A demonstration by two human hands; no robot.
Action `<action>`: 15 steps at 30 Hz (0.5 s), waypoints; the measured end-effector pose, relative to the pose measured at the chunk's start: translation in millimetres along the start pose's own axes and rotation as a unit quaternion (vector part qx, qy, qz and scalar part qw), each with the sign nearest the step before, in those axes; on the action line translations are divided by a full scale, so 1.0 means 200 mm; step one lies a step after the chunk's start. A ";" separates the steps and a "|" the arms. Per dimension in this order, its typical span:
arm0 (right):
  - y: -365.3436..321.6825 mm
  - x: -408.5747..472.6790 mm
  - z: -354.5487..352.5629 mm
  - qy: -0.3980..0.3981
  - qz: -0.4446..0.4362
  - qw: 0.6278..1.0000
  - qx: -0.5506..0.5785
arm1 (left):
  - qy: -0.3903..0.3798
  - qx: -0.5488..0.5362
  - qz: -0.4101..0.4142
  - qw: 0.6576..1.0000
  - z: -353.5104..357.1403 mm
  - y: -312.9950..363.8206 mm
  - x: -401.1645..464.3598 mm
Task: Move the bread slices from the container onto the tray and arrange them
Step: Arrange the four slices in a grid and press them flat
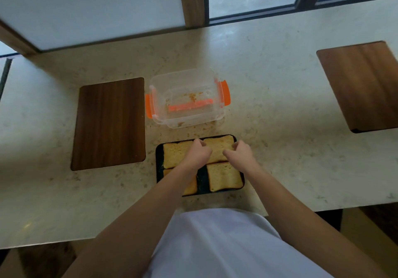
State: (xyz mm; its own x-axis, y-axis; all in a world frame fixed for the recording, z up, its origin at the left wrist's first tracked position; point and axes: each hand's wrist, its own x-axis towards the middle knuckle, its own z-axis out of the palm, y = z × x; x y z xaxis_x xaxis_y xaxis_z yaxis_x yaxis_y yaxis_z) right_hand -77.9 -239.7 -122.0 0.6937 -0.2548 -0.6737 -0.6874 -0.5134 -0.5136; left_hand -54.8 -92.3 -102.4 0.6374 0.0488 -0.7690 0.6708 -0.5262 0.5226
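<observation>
Head view: left hand (pixel 199 151), right hand (pixel 238 151) curled over far-right bread slice (pixel 218 148)

No readable text anywhere in view.
Checked the clear container (pixel 187 99) with orange clips, the dark tray (pixel 159 155) just in front of it, and both wooden boards (pixel 109 122) beside it: no labels, brands, numbers or signs legible.

Bare left hand (pixel 198 151) and bare right hand (pixel 238 151), forearms uncovered well back from the fingers; plain white cloth garment (pixel 217 245) across the torso.
</observation>
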 end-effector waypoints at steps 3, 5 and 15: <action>-0.02 0.00 0.01 -0.007 -0.004 1.000 -0.007 | -0.012 -0.015 -0.016 1.000 -0.03 0.00 0.02; -0.03 0.00 0.02 -0.012 -0.008 1.000 -0.014 | -0.014 -0.013 -0.016 1.000 -0.04 -0.01 0.03; -0.03 -0.05 0.00 -0.029 -0.036 0.999 -0.012 | 0.013 -0.026 0.005 1.000 -0.10 -0.04 0.01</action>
State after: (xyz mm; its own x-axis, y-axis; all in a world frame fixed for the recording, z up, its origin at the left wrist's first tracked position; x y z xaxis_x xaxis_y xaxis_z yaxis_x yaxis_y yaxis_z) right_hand -80.4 -234.5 -111.8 0.7271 -0.1688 -0.6655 -0.6301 -0.5491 -0.5491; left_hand -50.6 -72.1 -101.1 0.6533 0.0668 -0.7541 0.6831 -0.4814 0.5492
